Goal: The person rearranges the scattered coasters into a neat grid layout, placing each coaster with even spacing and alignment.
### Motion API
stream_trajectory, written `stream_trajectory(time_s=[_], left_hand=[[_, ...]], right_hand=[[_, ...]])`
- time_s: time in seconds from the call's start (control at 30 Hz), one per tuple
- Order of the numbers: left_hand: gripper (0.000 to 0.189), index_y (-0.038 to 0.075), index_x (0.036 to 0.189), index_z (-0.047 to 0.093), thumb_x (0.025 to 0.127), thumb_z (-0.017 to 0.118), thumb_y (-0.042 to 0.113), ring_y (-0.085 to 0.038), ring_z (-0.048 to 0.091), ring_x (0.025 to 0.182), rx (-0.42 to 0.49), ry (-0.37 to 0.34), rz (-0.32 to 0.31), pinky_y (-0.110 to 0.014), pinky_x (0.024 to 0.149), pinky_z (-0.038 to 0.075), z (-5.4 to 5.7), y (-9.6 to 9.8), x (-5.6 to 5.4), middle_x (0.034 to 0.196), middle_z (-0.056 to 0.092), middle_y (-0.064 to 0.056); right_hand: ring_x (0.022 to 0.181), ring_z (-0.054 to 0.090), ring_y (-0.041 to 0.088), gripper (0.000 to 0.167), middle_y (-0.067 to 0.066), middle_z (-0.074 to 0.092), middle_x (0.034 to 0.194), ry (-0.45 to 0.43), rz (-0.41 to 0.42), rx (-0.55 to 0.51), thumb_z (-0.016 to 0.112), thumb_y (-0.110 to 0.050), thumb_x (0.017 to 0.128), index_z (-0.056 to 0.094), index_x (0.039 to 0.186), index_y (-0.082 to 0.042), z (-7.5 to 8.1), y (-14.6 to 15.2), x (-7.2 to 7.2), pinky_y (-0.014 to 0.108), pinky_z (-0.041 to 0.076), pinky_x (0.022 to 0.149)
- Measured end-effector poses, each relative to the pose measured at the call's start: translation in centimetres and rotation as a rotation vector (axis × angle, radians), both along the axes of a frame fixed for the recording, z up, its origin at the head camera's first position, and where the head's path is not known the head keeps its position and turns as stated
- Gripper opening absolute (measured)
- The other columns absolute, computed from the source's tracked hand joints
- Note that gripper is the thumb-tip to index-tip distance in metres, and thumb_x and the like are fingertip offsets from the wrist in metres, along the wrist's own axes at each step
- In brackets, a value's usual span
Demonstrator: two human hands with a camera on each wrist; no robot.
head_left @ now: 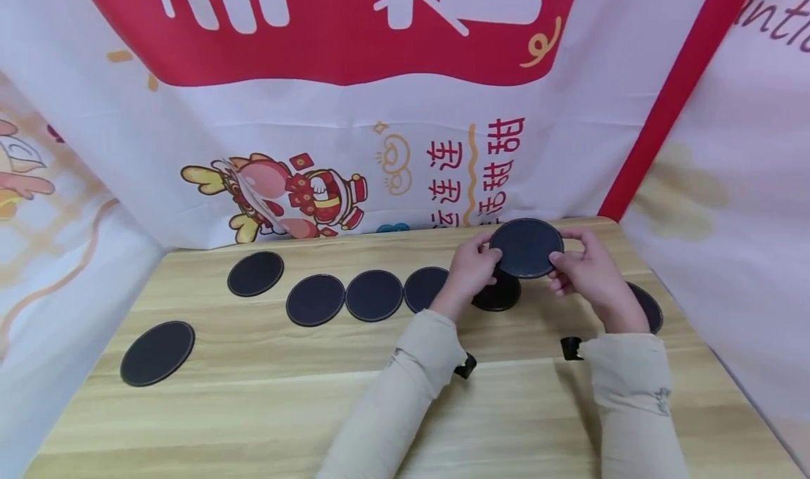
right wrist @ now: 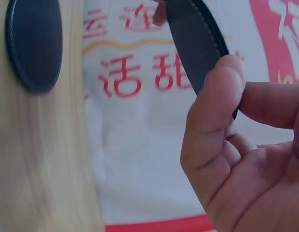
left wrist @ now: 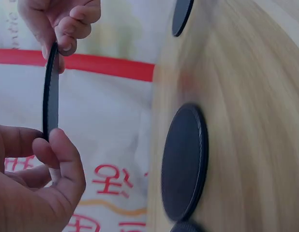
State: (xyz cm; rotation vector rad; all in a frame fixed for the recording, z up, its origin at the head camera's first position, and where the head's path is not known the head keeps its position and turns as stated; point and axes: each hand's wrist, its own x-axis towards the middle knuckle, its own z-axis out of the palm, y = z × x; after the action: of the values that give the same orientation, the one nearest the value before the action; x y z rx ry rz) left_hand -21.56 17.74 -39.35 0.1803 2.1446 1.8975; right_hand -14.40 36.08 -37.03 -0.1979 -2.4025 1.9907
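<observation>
Between both hands, a round black coaster (head_left: 526,247) with a stitched rim is held up above the table, its flat face toward the head camera. My left hand (head_left: 471,271) pinches its left edge between thumb and fingers. On the opposite edge my right hand (head_left: 588,275) pinches it the same way. In the left wrist view the coaster (left wrist: 51,92) appears nearly edge-on. Below it, another black coaster (head_left: 497,293) lies on the table, partly covered by the held one. A further coaster (head_left: 647,307) is partly hidden behind the right wrist.
Left of the hands, three coasters lie in a row, the middle one (head_left: 374,295) touching its neighbours. Two more, a far coaster (head_left: 256,273) and a near coaster (head_left: 157,353), lie at the left of the wooden table (head_left: 253,423). A printed cloth (head_left: 304,106) hangs behind.
</observation>
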Motion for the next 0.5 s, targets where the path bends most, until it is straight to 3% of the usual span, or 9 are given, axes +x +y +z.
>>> stream_trajectory(time_s=[0.2,0.5], left_hand=[[0.044,0.013,0.145,0.056,0.101,0.057,0.007,-0.012,0.048,0.053,0.138,0.008,-0.054,-0.025,0.054,0.053,0.6,-3.9,-0.1,0.078,0.051,-0.002],[0.051,0.019,0.155,0.044,0.105,0.053,0.01,-0.014,0.05,0.048,0.047,0.112,-0.202,-0.031,0.057,0.056,1.4,-11.2,0.3,0.066,0.052,-0.006]], right_hand=[[0.057,0.061,0.017,0.063,0.011,0.065,0.076,0.018,0.095,-0.024,0.053,-0.002,0.103,0.018,0.156,-0.005,1.0,-2.4,0.1,0.034,0.06,0.06],[0.055,0.063,0.017,0.078,0.013,0.067,0.076,0.051,0.282,-0.106,0.054,0.003,0.101,0.009,0.163,-0.015,1.6,-7.5,0.0,0.033,0.058,0.055]])
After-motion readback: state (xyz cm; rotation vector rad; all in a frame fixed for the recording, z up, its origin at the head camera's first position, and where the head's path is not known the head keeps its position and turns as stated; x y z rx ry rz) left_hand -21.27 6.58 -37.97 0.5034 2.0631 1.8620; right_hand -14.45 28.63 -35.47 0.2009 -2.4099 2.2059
